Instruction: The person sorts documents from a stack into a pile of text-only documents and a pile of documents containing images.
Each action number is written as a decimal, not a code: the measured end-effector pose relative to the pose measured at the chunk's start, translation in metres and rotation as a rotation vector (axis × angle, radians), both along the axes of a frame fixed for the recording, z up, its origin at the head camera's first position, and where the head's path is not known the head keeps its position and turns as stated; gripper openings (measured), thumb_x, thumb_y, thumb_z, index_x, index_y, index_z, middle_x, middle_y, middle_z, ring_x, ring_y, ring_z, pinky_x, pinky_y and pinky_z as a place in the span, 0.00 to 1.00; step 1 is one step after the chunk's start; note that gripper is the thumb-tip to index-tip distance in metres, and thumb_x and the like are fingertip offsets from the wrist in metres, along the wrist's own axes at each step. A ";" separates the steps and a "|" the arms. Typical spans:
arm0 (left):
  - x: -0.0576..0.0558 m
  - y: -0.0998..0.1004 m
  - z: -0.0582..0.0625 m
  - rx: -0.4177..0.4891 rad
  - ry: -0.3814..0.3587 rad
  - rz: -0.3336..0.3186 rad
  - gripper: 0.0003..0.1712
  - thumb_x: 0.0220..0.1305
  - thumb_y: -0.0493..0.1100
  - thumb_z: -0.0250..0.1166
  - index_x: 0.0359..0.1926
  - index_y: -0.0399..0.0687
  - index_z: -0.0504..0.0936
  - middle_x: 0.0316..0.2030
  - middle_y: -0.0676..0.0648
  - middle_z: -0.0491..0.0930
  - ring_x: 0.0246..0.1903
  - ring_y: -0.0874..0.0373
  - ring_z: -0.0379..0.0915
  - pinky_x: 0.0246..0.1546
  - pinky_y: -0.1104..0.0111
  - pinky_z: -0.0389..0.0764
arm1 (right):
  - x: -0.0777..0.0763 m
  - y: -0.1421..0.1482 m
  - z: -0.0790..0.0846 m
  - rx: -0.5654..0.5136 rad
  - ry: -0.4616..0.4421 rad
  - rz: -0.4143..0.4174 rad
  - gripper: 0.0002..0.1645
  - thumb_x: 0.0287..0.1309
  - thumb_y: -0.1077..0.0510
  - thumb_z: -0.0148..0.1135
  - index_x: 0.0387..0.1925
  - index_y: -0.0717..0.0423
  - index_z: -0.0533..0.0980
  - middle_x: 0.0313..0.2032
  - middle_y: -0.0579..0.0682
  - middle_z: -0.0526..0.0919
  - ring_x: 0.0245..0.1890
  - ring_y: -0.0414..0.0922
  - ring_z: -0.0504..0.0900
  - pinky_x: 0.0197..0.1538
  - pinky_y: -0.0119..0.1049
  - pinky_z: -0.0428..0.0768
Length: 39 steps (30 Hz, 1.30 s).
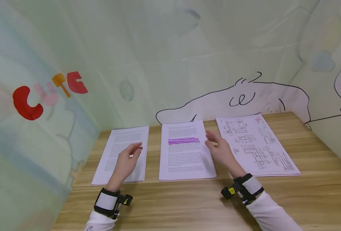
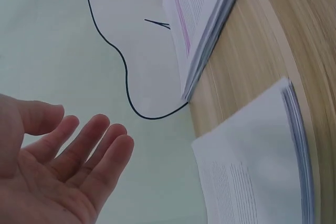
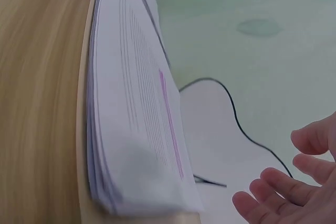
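Observation:
Three stacks of paper lie side by side on a wooden table. My left hand [image 1: 128, 160] hovers over the left stack [image 1: 104, 163] of printed text, its fingers loosely bent with nothing in them. The middle stack [image 1: 183, 160] has a block of purple marker lines [image 1: 183, 141] across its upper text. Over the gap between the middle and right stacks is my right hand [image 1: 220, 149], also holding nothing, its fingers relaxed. Technical drawings cover the top sheet of the right stack [image 1: 270, 141]. Both wrist views show the fingers [image 2: 107, 166] spread a little, apart from the paper.
A light green curtain [image 1: 147, 64] with cartoon outlines and coloured letters rises behind the table and along its left side. The bare wooden tabletop [image 1: 173, 202] runs along the front. Each wrist wears a strapped camera [image 1: 229, 192].

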<state>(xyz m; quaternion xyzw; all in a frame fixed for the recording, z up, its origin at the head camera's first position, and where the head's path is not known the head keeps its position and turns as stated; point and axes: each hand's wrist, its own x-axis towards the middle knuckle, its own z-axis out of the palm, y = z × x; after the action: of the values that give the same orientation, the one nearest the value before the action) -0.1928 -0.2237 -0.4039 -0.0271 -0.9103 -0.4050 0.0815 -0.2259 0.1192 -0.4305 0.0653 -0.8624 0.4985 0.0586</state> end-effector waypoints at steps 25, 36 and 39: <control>-0.016 -0.098 -0.022 -0.227 -0.286 0.143 0.27 0.67 0.42 0.48 0.63 0.30 0.65 0.63 0.26 0.63 0.65 0.33 0.58 0.61 0.46 0.67 | 0.020 -0.133 -0.023 -0.190 -0.187 0.329 0.32 0.62 0.56 0.56 0.66 0.56 0.64 0.63 0.60 0.72 0.61 0.55 0.74 0.60 0.49 0.75; -0.017 -0.109 -0.031 -0.248 -0.465 0.191 0.37 0.66 0.45 0.49 0.67 0.24 0.53 0.66 0.22 0.54 0.67 0.29 0.50 0.65 0.43 0.61 | 0.023 -0.170 -0.029 -0.214 -0.306 0.404 0.35 0.60 0.54 0.58 0.67 0.57 0.62 0.64 0.61 0.70 0.63 0.56 0.71 0.64 0.50 0.71; -0.017 -0.110 -0.031 -0.226 -0.478 0.195 0.36 0.67 0.46 0.48 0.68 0.25 0.52 0.66 0.22 0.52 0.67 0.29 0.49 0.65 0.42 0.60 | 0.022 -0.178 -0.033 -0.210 -0.331 0.407 0.34 0.61 0.53 0.57 0.67 0.55 0.62 0.63 0.60 0.70 0.63 0.55 0.71 0.63 0.50 0.72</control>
<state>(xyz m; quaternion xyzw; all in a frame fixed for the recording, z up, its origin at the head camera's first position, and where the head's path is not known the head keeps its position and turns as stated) -0.2098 -0.3339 -0.4353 0.1482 -0.9414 -0.2860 -0.1003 -0.2040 -0.0590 -0.4633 0.1482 -0.7731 0.5905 -0.1779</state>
